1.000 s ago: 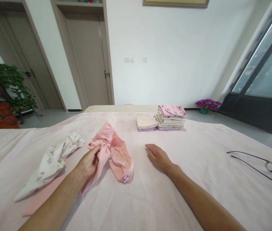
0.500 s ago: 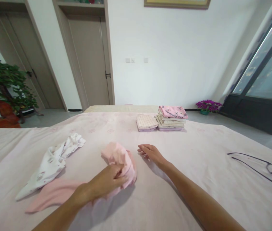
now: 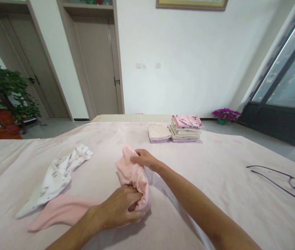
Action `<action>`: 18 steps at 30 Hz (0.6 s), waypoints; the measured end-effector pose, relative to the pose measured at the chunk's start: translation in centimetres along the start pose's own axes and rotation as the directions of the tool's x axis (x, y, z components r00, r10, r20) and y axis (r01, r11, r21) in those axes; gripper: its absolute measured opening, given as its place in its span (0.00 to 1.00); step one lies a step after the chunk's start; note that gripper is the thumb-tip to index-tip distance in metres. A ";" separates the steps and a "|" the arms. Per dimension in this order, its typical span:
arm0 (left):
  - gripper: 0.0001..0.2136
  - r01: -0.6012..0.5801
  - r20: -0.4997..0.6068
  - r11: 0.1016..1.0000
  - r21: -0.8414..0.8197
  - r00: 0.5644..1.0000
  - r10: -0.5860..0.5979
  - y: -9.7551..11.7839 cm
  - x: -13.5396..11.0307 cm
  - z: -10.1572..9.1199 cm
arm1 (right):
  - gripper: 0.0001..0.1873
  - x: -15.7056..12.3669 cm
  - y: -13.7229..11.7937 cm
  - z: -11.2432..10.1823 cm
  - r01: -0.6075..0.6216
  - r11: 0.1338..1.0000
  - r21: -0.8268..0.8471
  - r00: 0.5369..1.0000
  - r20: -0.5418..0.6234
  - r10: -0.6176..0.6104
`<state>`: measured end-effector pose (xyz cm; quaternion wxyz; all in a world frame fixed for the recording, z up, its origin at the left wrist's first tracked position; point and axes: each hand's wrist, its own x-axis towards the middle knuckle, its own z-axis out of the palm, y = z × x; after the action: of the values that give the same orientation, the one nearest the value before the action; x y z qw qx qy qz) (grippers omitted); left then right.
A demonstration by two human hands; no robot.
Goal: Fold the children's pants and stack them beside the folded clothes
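A crumpled pink garment (image 3: 133,175) lies in the middle of the bed's pale pink sheet (image 3: 215,180). My left hand (image 3: 122,208) is closed round its near end, fingers curled into the cloth. My right hand (image 3: 143,159) pinches its far end, fingers together on the fabric. Part of the pink cloth (image 3: 58,215) trails flat to the left under my left forearm. A white patterned garment (image 3: 56,177) lies loose to the left, apart from both hands.
Two stacks of folded clothes (image 3: 174,131) stand at the far side of the bed. Dark-framed glasses (image 3: 288,182) lie on the sheet at the right. A potted plant (image 3: 3,92) stands at the left, doors behind, purple flowers (image 3: 225,114) by the glass door.
My left hand pulled the pink garment toward the middle and bunched it. My right hand left the sheet, moved left and took hold of the garment's far end.
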<state>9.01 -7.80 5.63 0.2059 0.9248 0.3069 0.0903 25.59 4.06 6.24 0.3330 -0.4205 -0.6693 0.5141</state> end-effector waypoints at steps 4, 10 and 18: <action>0.16 0.024 -0.003 0.994 -0.106 1.000 -0.025 0.9 -0.4 -0.9 | 0.16 -2.7 -0.7 -4.7 0.148 0.919 0.366 0.973 -0.220 -0.069; 0.23 0.069 -0.022 0.925 -0.375 0.996 -0.083 1.2 -0.2 -2.0 | 0.13 -9.4 2.6 -16.2 0.212 0.867 0.452 0.789 -0.602 0.121; 0.16 0.473 -0.202 0.861 -0.190 0.839 -0.505 -3.2 2.3 -1.1 | 0.18 -16.5 9.3 -20.9 0.055 0.907 0.418 0.738 -0.629 0.245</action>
<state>8.88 -3.72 5.33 0.2435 0.7814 0.5494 0.1682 52.96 -1.24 2.20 0.6034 -0.5315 -0.3589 0.4739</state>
